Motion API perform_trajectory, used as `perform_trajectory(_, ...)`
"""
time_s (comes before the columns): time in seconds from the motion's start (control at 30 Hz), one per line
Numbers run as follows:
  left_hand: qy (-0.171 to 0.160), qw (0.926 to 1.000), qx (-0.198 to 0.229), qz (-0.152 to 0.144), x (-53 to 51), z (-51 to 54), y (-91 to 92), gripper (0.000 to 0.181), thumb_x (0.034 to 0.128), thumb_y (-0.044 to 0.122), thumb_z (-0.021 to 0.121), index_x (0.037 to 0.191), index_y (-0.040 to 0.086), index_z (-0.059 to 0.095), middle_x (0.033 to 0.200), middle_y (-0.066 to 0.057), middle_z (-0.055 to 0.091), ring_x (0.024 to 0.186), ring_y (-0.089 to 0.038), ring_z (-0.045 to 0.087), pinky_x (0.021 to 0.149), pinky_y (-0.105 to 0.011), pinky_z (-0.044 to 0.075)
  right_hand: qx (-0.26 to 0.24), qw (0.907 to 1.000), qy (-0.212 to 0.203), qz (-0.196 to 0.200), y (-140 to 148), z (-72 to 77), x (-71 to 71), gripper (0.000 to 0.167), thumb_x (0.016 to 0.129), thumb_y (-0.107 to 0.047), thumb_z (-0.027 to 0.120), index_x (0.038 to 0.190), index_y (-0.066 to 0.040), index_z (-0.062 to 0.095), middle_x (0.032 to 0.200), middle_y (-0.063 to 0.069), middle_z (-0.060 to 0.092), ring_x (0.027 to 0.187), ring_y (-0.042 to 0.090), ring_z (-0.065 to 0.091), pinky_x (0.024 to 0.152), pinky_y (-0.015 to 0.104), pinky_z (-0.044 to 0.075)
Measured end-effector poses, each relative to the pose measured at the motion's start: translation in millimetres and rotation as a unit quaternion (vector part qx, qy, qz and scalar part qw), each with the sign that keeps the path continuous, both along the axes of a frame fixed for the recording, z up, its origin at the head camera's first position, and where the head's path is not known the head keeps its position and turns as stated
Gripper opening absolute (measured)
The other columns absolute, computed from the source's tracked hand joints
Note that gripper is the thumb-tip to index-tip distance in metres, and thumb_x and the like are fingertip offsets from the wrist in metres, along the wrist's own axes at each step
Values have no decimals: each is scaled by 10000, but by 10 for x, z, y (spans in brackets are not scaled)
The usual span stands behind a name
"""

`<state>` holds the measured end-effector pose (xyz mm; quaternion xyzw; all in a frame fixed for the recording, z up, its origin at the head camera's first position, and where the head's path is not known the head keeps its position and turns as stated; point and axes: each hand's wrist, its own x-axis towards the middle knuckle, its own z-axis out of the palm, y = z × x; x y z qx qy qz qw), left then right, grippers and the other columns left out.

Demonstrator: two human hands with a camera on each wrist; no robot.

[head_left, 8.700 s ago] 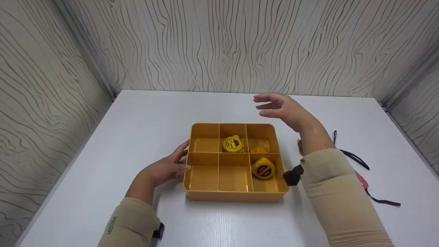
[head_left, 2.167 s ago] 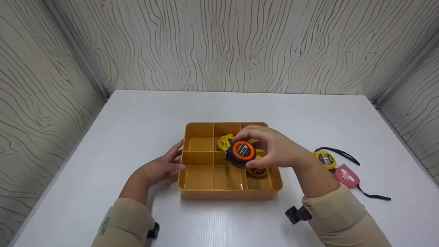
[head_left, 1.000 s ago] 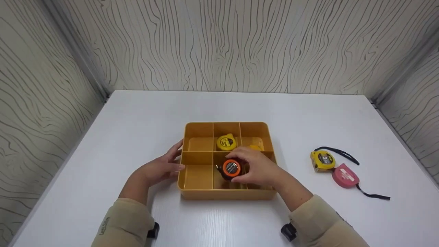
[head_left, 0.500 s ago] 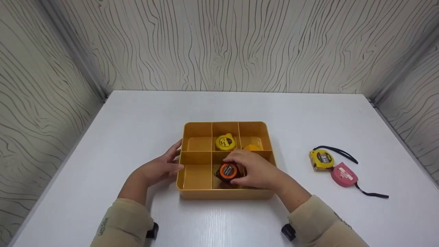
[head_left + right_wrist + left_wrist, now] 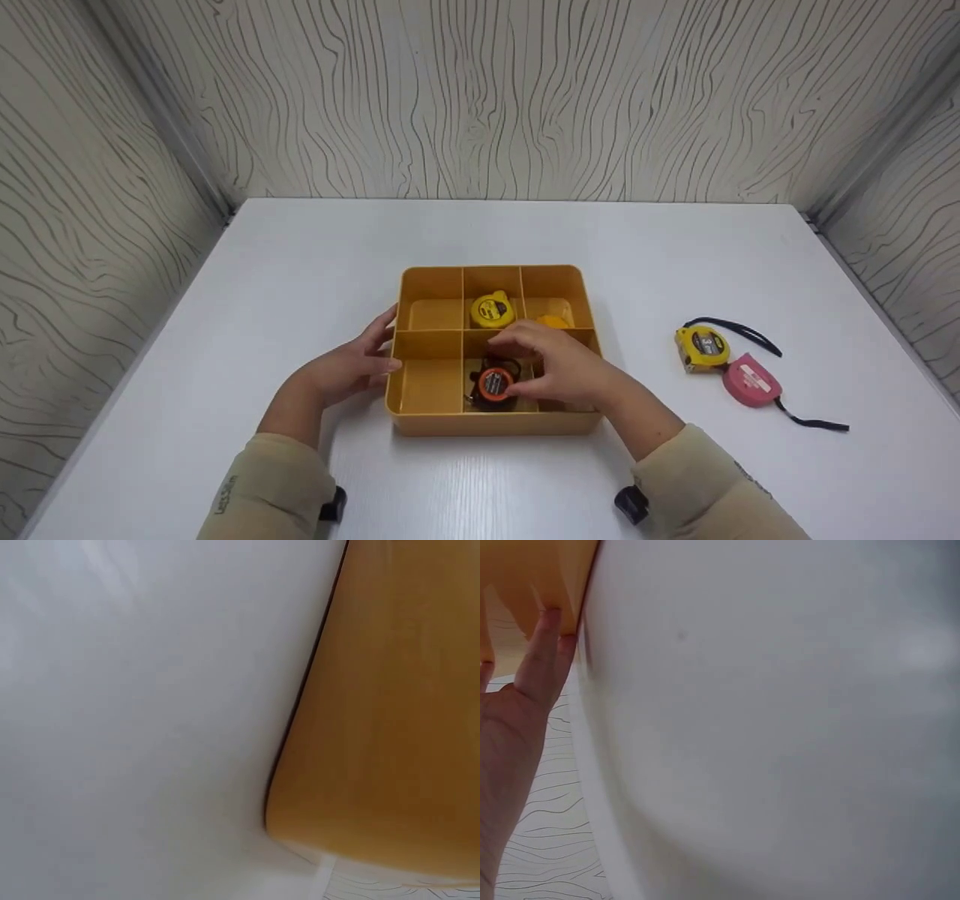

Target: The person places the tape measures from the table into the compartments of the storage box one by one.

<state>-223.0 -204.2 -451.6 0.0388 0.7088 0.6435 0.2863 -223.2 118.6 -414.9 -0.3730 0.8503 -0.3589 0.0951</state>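
Note:
A black tape measure with an orange ring [image 5: 495,384] lies in the front middle compartment of the ochre divided box [image 5: 495,425]. Over that compartment is my right hand [image 5: 559,367], fingers parted and the thumb tip close beside the tape measure; it does not appear to grip it. My left hand [image 5: 345,375] rests against the box's left wall, and in the left wrist view its straight fingers [image 5: 538,660] touch the wall. A yellow tape measure [image 5: 492,310] sits in the back middle compartment. In the back right one, a yellow-orange thing [image 5: 553,322] shows partly. My right hand covers most of the front right compartment.
On the white table [image 5: 300,262], right of the box, lie a yellow tape measure with a black strap [image 5: 703,348] and a pink tape measure [image 5: 752,381], side by side. A wood-patterned panel [image 5: 480,97] stands behind the table, with more panels at both sides.
My right hand brought the black-and-orange tape measure over the box, lowered it into the front middle compartment and loosened its fingers from it. My left hand has stayed at the box's left wall.

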Motion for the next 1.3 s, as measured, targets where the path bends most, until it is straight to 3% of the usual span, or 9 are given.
perform_trajectory(0.2,-71,10000,-25,60,-10,-8,5,874,808,182,668,1420,477,119,1517,3,115,1329,-218,301,1017,-401,357,-693,9969,-375,51,85,135,-19,482,751,-156,750,1194,-153,561,1203,-29,541,1089,195,509,924,418,439)
perform_trajectory(0.33,-78,9999,-67,85,-14,-11,3,880,806,184,672,1420,478,114,1520,-3,104,1332,-227,296,1023,-409,349,-964,9943,-440,-151,177,383,17,446,773,-77,714,1189,-65,552,1196,76,534,1123,274,495,963,445,409)
perform_trajectory(0.43,-93,9999,-110,93,-15,-10,1,879,806,187,674,1417,484,116,1520,5,104,1332,-225,298,1021,-403,352,-1088,9927,-339,-406,286,506,17,419,780,-59,701,1173,-44,556,1162,80,536,1118,277,494,968,450,405)
perform_trajectory(0.63,-82,9999,-124,84,-4,0,-2,888,798,200,685,1417,485,116,1517,19,113,1337,-219,288,1020,-396,355,-1269,9864,-77,-1043,659,397,-141,409,789,-139,712,1175,-147,576,1164,-15,547,1107,159,502,968,346,420)
perform_trajectory(0.7,-30,10000,-10,10,1,1,-2,889,794,210,687,1419,479,115,1518,8,111,1346,-229,269,1024,-408,347,-1376,9822,-61,-1274,784,387,-160,410,790,-128,710,1177,-133,574,1167,-11,547,1105,163,505,957,290,424)
perform_trajectory(0.87,21,9997,202,-108,4,3,-3,882,806,193,668,1427,459,101,1519,-21,98,1346,-246,266,1031,-423,334,-1470,9723,-61,-1818,1091,406,-162,414,813,-119,685,1201,-68,548,1197,60,530,1083,148,511,919,184,426)
perform_trajectory(1.03,-20,9999,151,-60,1,2,4,879,817,169,652,1432,451,89,1519,-21,96,1331,-242,299,1024,-406,347,-1086,9607,-300,-2537,1419,390,-134,464,848,-263,648,1263,-113,503,1242,47,499,1092,123,507,855,123,435)
perform_trajectory(1.3,-82,9999,-53,123,-8,6,21,884,798,197,677,1422,474,114,1516,-5,122,1330,-235,300,1028,-412,342,-886,9481,-356,-3033,1860,178,-87,499,877,-302,601,1303,-84,459,1246,68,486,1041,5,513,820,101,433)
